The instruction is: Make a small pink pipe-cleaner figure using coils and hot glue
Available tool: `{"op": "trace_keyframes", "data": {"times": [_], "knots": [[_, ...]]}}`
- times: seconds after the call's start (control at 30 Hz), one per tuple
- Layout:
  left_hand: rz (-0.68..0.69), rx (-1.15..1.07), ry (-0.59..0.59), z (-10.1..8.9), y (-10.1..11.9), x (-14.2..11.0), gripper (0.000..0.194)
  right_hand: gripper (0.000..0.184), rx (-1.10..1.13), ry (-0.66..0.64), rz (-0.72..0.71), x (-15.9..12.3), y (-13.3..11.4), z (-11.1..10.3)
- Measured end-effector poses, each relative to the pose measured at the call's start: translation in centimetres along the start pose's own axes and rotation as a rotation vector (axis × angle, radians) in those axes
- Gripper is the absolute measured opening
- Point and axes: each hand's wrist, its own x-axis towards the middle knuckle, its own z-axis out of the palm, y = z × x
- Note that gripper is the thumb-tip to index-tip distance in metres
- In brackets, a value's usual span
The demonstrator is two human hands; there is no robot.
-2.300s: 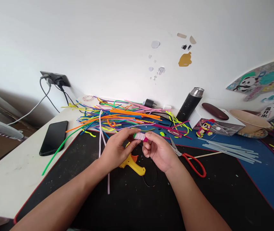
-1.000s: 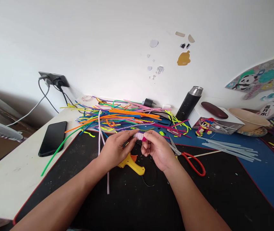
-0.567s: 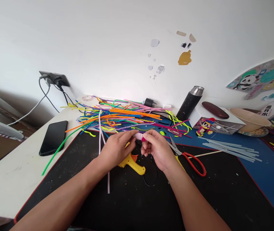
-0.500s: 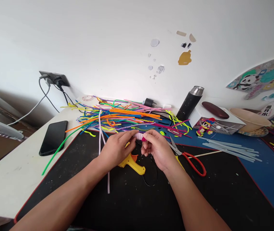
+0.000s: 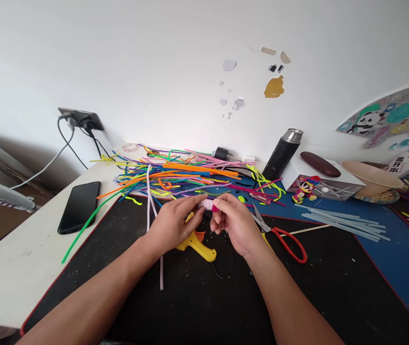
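Both hands meet over a black mat (image 5: pixel 197 302). My left hand (image 5: pixel 174 223) and my right hand (image 5: pixel 236 223) pinch a small coil of pale pink pipe cleaner (image 5: pixel 207 204) between their fingertips, with a bit of magenta showing at its right end. A yellow glue gun (image 5: pixel 197 245) lies on the mat right under the hands. Just beyond the fingers sprawls a heap of coloured pipe cleaners (image 5: pixel 186 175). A long white pipe cleaner (image 5: pixel 150 201) runs down past my left wrist.
Red-handled scissors (image 5: pixel 285 237) lie right of my right hand, clear glue sticks (image 5: pixel 344 220) on a blue mat farther right. A black flask (image 5: pixel 282 154), a white box (image 5: pixel 324 182) and a bowl (image 5: pixel 371 179) stand at the back right. A black phone (image 5: pixel 79 206) rests left.
The green part of the coil seen earlier is now hidden under my fingers. The hands have closed in on the coil and barely moved since.
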Motion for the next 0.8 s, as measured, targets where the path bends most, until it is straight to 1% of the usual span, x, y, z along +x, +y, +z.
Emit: {"op": "trace_keyframes", "data": {"times": [0.2, 0.43, 0.53, 0.63, 0.7, 0.8], "knots": [[-0.046, 0.002, -0.002, -0.12, 0.34, 0.18, 0.026, 0.032, -0.022, 0.004, 0.002, -0.05, -0.01, 0.15], [-0.08, -0.025, 0.015, -0.14, 0.6, 0.14, 0.026, 0.03, -0.019, -0.016, 0.003, -0.12, 0.0, 0.21], [-0.113, -0.058, 0.002, -0.24, 0.62, 0.13, 0.027, 0.029, -0.013, -0.009, 0.007, -0.16, -0.12, 0.24], [-0.184, -0.149, -0.026, -0.54, 0.77, 0.36, 0.025, 0.03, -0.013, -0.005, 0.006, -0.16, -0.16, 0.25], [-0.254, -0.244, -0.047, -0.7, 0.9, 0.59, 0.023, 0.029, -0.023, -0.015, 0.001, -0.15, -0.11, 0.27], [-0.368, -0.409, -0.069, -0.7, 0.98, 0.82, 0.024, 0.028, -0.059, -0.043, -0.007, -0.17, 0.02, 0.36]]}}
